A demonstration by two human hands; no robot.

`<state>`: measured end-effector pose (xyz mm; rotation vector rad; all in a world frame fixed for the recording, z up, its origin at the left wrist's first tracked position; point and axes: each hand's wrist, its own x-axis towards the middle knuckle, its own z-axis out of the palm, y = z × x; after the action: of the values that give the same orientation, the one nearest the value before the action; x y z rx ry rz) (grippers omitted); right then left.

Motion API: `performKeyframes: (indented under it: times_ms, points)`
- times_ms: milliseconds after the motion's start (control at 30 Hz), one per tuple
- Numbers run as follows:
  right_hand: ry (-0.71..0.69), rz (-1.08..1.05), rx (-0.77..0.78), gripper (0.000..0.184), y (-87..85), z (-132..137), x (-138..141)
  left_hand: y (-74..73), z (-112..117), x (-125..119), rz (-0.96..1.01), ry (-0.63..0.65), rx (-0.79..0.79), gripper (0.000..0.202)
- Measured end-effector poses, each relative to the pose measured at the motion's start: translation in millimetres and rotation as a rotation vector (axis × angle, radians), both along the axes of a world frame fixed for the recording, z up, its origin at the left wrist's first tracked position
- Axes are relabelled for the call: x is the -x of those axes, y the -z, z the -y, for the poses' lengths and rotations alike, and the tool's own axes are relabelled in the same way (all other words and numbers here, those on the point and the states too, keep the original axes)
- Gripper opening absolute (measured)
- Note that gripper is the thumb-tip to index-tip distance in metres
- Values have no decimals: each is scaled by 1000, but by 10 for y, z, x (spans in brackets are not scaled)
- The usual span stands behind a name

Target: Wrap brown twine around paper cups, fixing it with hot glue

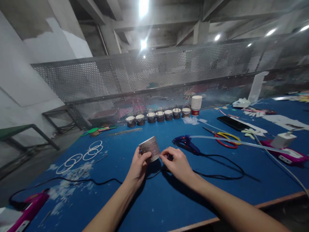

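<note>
My left hand (139, 165) grips a small cup (150, 149) wrapped round with greyish-brown cord, tilted above the blue table. Its thumb presses on the cord side and its fingers lie behind. At the cup's lower right edge, the thumb and forefinger of my right hand (175, 161) are pinched together. What they pinch is too small to make out. Beyond my right hand a blue hot glue gun (187, 142) lies on its side, with a long clear glue stick (217, 138) reaching out of its back.
Several dark-wrapped cups (160, 117) stand in a row at the back beside stacked paper cups (196, 104). White rings (72, 160) lie left. Scissors (225, 139), a phone (232, 123) and a magenta power strip (285, 153) lie right. Black cable (96, 183) crosses the table (154, 206).
</note>
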<state>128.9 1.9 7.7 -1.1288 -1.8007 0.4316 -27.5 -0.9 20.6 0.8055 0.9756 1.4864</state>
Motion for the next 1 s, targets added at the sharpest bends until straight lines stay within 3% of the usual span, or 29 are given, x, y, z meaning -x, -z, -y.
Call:
performKeyframes:
  times_ms: [367, 533, 1000]
  points:
    - [-3, 10, 0, 11, 9, 29, 19, -27, 38, -14, 11, 82, -40, 52]
    - [-27, 53, -38, 11, 2, 51, 11, 11, 13, -54, -91, 49, -47, 53]
    - [-46, 54, -89, 15, -18, 43, -33, 13, 11, -29, -19, 73, -7, 44]
